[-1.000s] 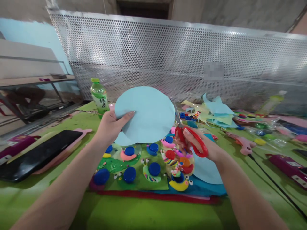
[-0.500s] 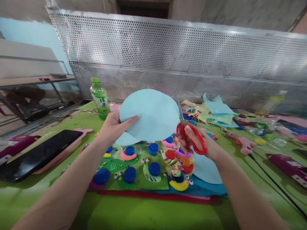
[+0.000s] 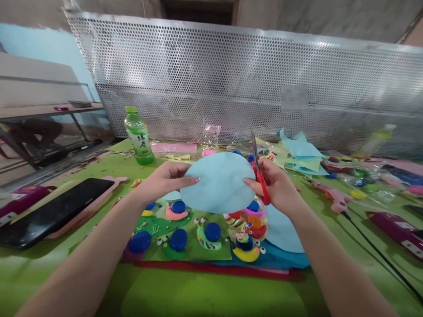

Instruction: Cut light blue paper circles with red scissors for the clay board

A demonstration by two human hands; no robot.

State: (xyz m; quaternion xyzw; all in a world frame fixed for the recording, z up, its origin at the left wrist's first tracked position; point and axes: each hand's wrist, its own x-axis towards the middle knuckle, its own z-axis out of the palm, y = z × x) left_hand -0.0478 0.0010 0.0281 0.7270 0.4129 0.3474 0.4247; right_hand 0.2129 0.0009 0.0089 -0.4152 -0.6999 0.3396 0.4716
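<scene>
A light blue paper oval (image 3: pixel 216 182) is held up level between my two hands. My left hand (image 3: pixel 170 178) pinches its left edge, thumb on top. With its thumb on the opposite edge, my right hand (image 3: pixel 274 182) also keeps red-handled scissors (image 3: pixel 261 178), blades pointing up and away. Beneath the paper lies a board with several clay snails (image 3: pixel 208 237) that have blue bottle-cap shells, on green and blue sheets. Another light blue paper piece (image 3: pixel 284 233) rests at the board's right, partly behind my right wrist.
A green tea bottle (image 3: pixel 140 141) stands back left, near a black phone (image 3: pixel 59 211). Blue paper scraps (image 3: pixel 300 149) lie back right. A pink glue gun (image 3: pixel 337 196) with a black cord and a purple box (image 3: pixel 396 229) are at right. A perforated metal panel (image 3: pixel 198 75) closes off the back.
The paper oval has come down and slightly right, tilted flatter. My right hand has turned the scissors upright and taken the paper's right edge; my left hand has moved right with it.
</scene>
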